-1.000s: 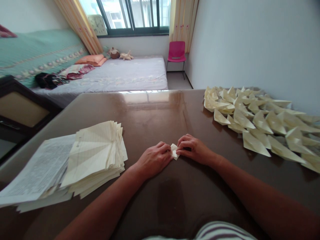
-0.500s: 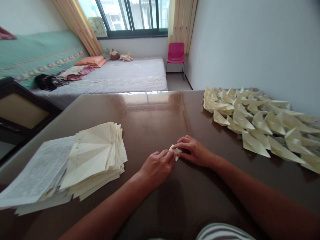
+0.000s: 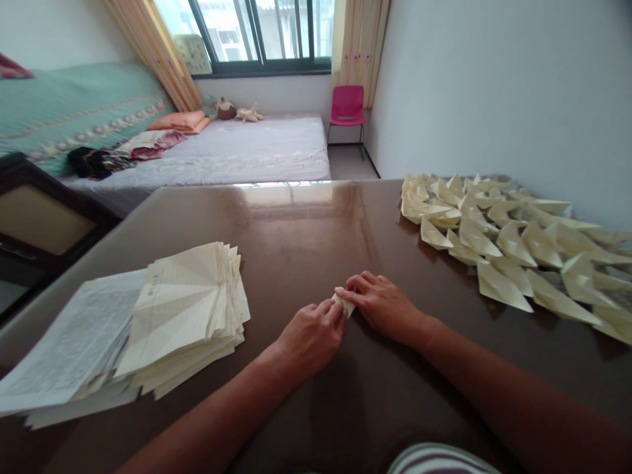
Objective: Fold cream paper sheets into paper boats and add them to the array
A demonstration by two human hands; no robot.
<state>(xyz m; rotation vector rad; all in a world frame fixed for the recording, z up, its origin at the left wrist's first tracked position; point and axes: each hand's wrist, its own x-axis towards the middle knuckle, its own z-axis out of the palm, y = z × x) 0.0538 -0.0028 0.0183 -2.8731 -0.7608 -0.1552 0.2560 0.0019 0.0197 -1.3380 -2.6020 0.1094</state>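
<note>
A small folded piece of cream paper (image 3: 344, 302) lies on the brown table (image 3: 306, 224) between my two hands. My left hand (image 3: 311, 336) is curled, its fingertips pinching the paper's left end. My right hand (image 3: 382, 304) lies over the paper's right part with its fingers pressed down on it. Most of the paper is hidden under the fingers.
A fanned stack of cream sheets (image 3: 192, 309) and printed pages (image 3: 74, 342) lies at the left. Several folded paper boats (image 3: 498, 243) cover the table's right side by the wall. Beyond the table are a bed (image 3: 237, 148) and a pink chair (image 3: 348, 108).
Both hands have shifted slightly toward me with the paper. The right hand has flattened over the paper, which shows less than before.
</note>
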